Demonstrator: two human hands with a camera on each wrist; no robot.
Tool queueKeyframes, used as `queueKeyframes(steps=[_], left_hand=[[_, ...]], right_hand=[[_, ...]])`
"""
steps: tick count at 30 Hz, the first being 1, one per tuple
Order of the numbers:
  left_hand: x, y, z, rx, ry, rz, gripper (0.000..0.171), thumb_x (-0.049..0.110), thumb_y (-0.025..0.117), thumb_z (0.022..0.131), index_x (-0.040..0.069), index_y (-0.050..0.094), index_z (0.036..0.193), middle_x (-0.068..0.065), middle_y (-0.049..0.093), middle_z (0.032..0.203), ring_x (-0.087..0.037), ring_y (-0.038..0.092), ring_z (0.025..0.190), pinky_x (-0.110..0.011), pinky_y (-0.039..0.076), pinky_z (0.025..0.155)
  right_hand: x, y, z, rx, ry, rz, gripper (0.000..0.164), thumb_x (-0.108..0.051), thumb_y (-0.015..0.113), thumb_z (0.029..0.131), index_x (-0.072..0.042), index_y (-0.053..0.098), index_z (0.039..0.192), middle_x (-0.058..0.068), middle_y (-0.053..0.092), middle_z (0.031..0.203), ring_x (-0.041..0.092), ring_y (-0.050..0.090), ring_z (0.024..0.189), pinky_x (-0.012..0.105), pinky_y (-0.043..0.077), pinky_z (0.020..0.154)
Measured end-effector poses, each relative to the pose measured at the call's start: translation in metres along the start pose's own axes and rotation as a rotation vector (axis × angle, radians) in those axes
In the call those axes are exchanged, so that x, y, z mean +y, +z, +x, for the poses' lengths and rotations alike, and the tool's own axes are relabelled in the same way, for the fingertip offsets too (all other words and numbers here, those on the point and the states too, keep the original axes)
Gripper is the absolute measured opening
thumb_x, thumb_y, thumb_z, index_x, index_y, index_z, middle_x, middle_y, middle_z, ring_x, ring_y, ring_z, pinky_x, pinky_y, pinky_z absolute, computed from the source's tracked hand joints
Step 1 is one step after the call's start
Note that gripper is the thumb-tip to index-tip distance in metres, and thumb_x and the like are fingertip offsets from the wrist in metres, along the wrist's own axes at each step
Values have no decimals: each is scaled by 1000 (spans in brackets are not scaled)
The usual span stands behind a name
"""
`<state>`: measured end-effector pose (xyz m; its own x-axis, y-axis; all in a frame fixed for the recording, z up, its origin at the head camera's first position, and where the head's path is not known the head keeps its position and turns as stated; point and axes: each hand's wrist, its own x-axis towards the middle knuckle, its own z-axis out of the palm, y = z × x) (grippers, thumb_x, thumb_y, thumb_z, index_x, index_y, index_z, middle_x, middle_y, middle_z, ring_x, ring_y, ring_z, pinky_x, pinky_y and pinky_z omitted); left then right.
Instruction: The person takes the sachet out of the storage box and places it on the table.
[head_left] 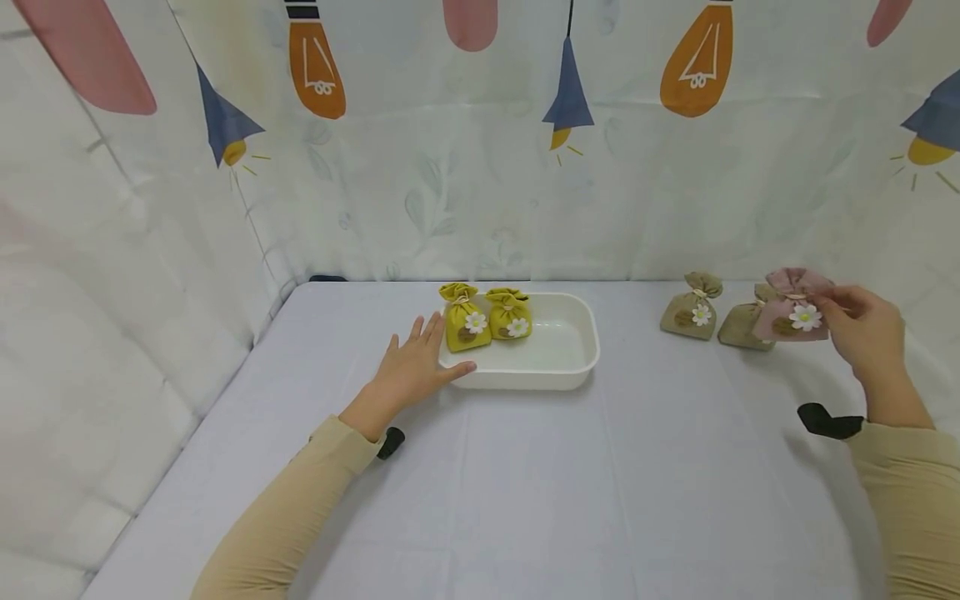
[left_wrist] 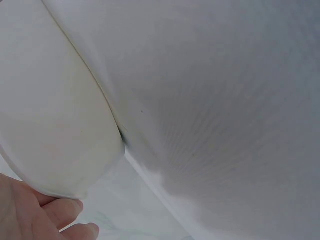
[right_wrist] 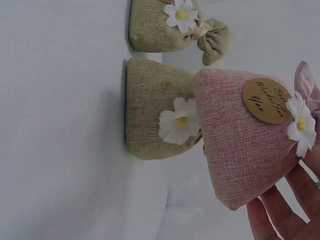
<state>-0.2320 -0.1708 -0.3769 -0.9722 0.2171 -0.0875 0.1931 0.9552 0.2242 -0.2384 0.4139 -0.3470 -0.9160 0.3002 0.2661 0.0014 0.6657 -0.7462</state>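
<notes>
**Pink bag [head_left: 780, 312] held up at the right, white tray [head_left: 555, 337] touched at its left end**

At the far right of the table [head_left: 525, 483], the right hand [head_left: 870, 329] holds the pink bag. Its grip is clamped on the bag's right side, near the tied neck, and the right wrist view shows the bottom of the bag raised above the table. The bag has a white flower [head_left: 807, 317] with a yellow centre and a round brown tag [right_wrist: 266, 101] with handwriting on it.

Left of the pink bag and partly hidden by it sits a beige bag [head_left: 738, 323]; whether the two touch, I cannot tell. A second beige bag [head_left: 677, 311] sits just to the left of that one. Both carry white flowers.

Left of centre, the white tray rests on the far part of the table. The left hand [head_left: 411, 367] is at its left end, its grip apart: the fingers are spread and the thumb lies along the near left corner of the rim. In the left half of the tray, a yellow bag [head_left: 456, 327] and another yellow bag [head_left: 501, 315] sit side by side, each with a white flower. Beyond the table hangs a pale curtain [head_left: 480, 167] printed with lamps and bulbs.
</notes>
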Motion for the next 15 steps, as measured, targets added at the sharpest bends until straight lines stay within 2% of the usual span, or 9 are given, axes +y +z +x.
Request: queueKeyframes(steps=[1, 3, 10, 12, 15], left_hand=[[0, 0, 0, 0, 0, 1, 110, 75, 50, 94, 8, 0, 165, -14, 9, 170, -36, 5, 156, -68, 8, 119], [1, -1, -1, 1, 1, 2, 110, 75, 50, 94, 7, 1, 165, -15, 9, 170, -37, 5, 156, -68, 8, 118], [1, -1, -1, 3, 10, 10, 110, 75, 50, 94, 7, 1, 165, -14, 9, 170, -36, 5, 156, -68, 9, 118], [1, -1, -1, 2, 14, 13, 110, 75, 49, 95, 7, 0, 165, -15, 9, 170, -36, 5, 156, -69, 9, 118], [1, -1, 0, 6, 16, 17, 110, 76, 49, 94, 8, -1, 165, -15, 10, 170, -37, 6, 156, -69, 9, 118]], right_hand=[[2, 0, 0, 6, 2, -3, 39, -28, 54, 105, 6, 59, 124, -40, 43, 89, -16, 41, 80, 4, 40, 61], [6, -1, -1, 11, 17, -16, 43, -27, 53, 106, 10, 56, 128, -40, 42, 89, -15, 39, 80, 4, 39, 61], [13, -3, -2, 46, 77, -48, 46, -24, 50, 106, 12, 54, 136, -32, 43, 91, -13, 37, 81, 5, 37, 62], [16, -4, -2, 54, 95, -49, 35, -24, 50, 106, 3, 64, 124, -34, 44, 88, -13, 37, 81, 5, 37, 62], [20, -7, -1, 62, 115, -41, 24, -25, 52, 105, -7, 66, 113, -35, 46, 87, -12, 38, 80, 6, 37, 62]])
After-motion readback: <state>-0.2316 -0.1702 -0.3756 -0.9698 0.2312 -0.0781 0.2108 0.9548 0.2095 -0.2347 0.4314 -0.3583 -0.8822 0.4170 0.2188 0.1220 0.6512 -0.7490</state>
